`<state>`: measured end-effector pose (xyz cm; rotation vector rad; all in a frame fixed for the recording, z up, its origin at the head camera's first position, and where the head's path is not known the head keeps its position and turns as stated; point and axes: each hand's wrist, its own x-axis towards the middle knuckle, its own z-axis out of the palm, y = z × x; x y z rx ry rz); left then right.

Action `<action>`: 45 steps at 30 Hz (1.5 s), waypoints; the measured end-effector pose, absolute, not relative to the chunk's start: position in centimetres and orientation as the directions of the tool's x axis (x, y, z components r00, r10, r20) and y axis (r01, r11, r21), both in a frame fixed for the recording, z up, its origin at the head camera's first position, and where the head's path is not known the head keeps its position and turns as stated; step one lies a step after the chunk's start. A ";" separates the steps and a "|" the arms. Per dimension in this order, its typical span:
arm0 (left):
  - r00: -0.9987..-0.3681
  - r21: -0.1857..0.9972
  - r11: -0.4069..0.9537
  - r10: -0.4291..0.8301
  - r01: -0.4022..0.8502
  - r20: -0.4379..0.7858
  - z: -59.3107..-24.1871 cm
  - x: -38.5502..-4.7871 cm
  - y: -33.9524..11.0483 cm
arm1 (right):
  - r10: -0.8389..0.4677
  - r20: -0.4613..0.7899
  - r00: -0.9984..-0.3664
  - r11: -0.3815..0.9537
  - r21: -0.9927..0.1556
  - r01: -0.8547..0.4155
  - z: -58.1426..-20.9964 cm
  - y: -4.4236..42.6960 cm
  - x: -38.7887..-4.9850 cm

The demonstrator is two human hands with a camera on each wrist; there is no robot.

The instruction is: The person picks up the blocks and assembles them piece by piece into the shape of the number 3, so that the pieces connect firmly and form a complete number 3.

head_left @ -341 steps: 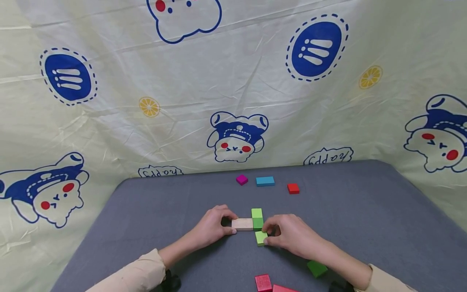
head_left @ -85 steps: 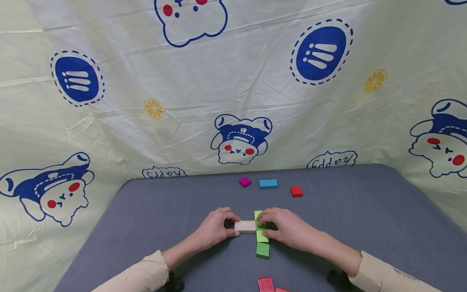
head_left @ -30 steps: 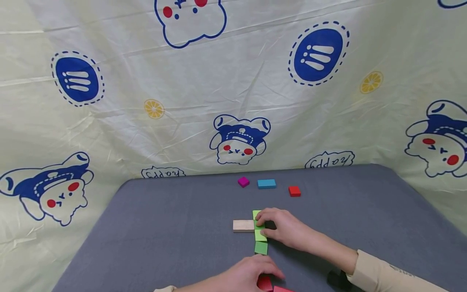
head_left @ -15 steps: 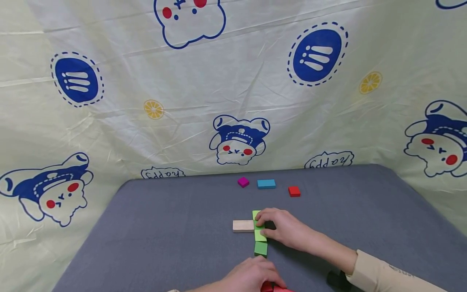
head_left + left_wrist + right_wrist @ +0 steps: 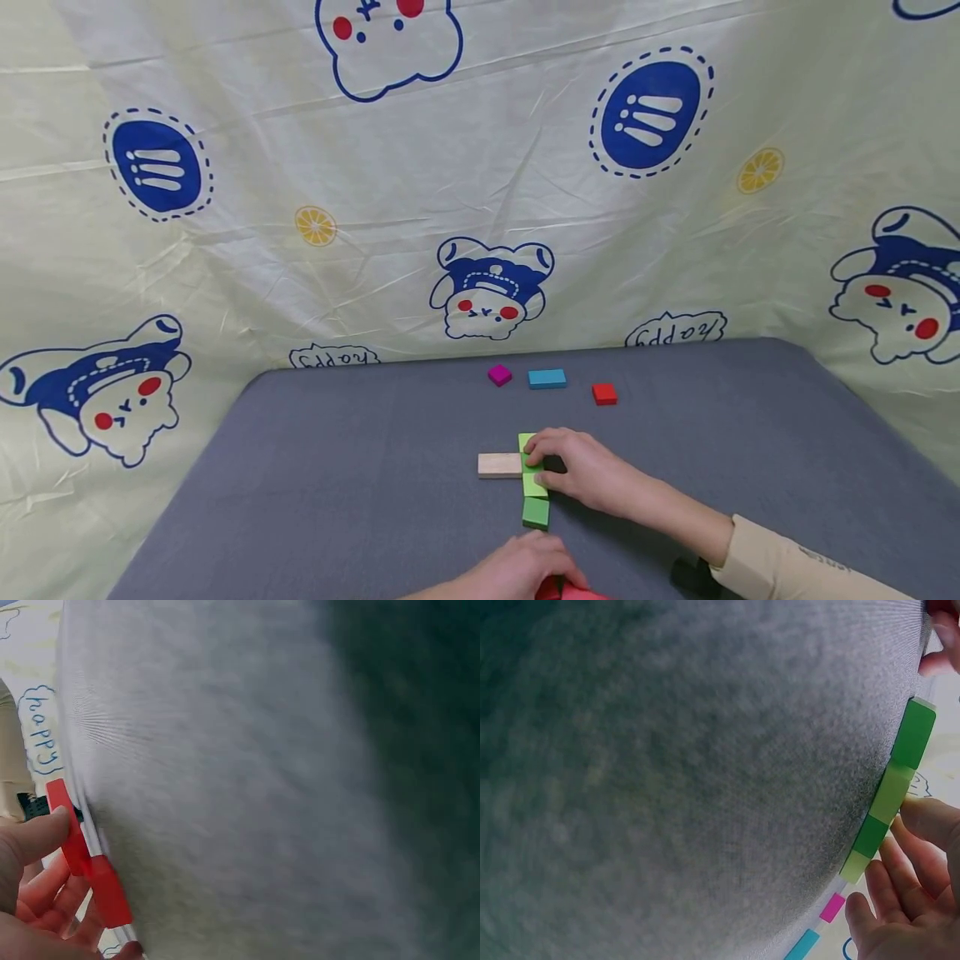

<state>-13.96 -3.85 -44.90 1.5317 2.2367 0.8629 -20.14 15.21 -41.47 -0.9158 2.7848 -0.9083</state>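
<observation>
My left hand (image 5: pixel 517 568) is low in the head view, over a red block (image 5: pixel 549 590) and a longer red block (image 5: pixel 582 594) touching it. In the left wrist view the thumb lies on one red block (image 5: pixel 69 832), with fingers curled near where the second red block (image 5: pixel 111 894) meets it. Farther up, my right hand (image 5: pixel 585 465) holds the row of light and dark green blocks (image 5: pixel 535 487), partly covering it. Its thumb touches a light green block (image 5: pixel 893 792) in the right wrist view. A dark green block (image 5: pixel 536 512) ends the row at a slight angle.
A pale wooden block (image 5: pixel 499 466) butts against the row's left side. Along the far part of the grey table (image 5: pixel 360 467) lie a magenta block (image 5: pixel 500 376), a blue block (image 5: pixel 547 379) and a red block (image 5: pixel 604 394). A printed curtain (image 5: pixel 375 183) hangs behind.
My left hand left the wooden block and came down to the near red blocks, which now touch. The right hand stays at the green row. Earlier, a dark green block joined the row's near end.
</observation>
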 end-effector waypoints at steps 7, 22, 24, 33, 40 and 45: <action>-0.476 0.814 0.188 0.871 0.550 0.120 -44.4 -14.0 -4.8 | -0.567 0.124 -0.814 0.638 -0.559 -0.529 -41.5 15.2 -20.3; -0.594 0.883 0.247 0.803 0.398 0.043 -41.4 -13.5 -7.8 | -0.552 0.067 -0.831 0.658 -0.577 -0.484 -41.4 15.2 -20.3; -0.610 0.880 0.270 0.792 0.390 0.027 -41.0 -13.6 -8.3 | -0.547 0.054 -0.835 0.662 -0.582 -0.471 -41.4 15.2 -20.3; -0.720 0.840 0.381 0.694 0.386 0.016 -40.2 -14.2 -10.2 | -0.547 0.073 -0.834 0.658 -0.578 -0.482 -41.5 15.1 -20.3; -0.753 0.785 0.486 0.657 0.385 -0.039 -41.2 -14.6 -11.3 | -0.545 0.074 -0.835 0.665 -0.568 -0.484 -41.4 15.1 -20.2; -0.756 0.767 0.514 0.652 0.384 -0.059 -41.7 -14.8 -11.4 | -0.542 0.064 -0.838 0.668 -0.571 -0.477 -41.5 15.0 -20.1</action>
